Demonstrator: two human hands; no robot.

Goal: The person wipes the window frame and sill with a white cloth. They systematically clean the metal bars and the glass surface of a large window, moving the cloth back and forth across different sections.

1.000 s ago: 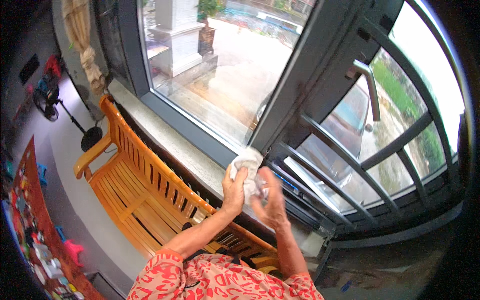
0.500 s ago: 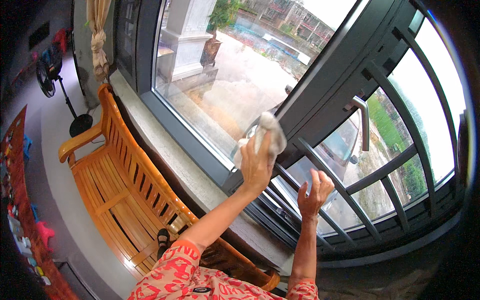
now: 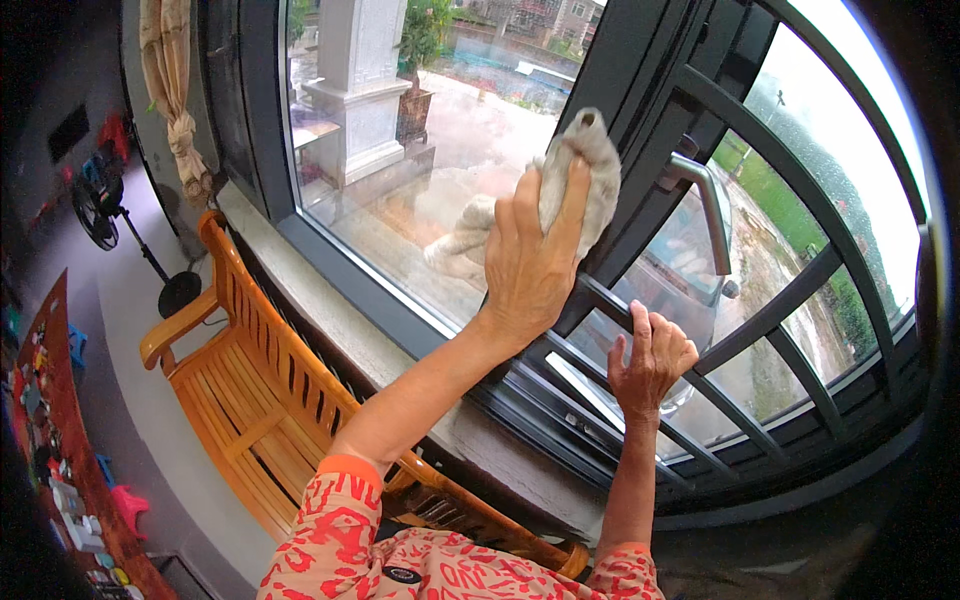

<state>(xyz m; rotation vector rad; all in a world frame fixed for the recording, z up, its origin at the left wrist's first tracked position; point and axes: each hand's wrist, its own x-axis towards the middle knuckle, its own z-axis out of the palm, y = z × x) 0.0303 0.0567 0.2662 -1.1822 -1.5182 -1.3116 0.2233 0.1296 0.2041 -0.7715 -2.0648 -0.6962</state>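
Note:
My left hand (image 3: 530,255) presses a damp-looking, greyish-white cloth (image 3: 592,165) against the edge where the window glass (image 3: 470,130) meets its dark frame (image 3: 625,70). Part of the cloth bunches out to the left of the fingers, over the pane. Lower and to the right, my right hand (image 3: 648,365) rests on a dark metal bar (image 3: 735,425) of the window grille, its fingers bent over it. The bar's far side and some fingertips are hidden. Above that hand, a silver window handle (image 3: 712,210) hangs from the frame.
Below the stone sill (image 3: 330,310) stands a slatted wooden bench (image 3: 250,400), close to my left arm. Further left are a black standing fan (image 3: 150,255), a tied curtain (image 3: 175,100) and a cluttered reddish table (image 3: 45,400). A car (image 3: 670,250) shows outside beyond the grille.
My left hand and the cloth have moved up and right, from the lower pane to the frame's edge. My right hand has shifted slightly up and right, its fingers settling on the bar.

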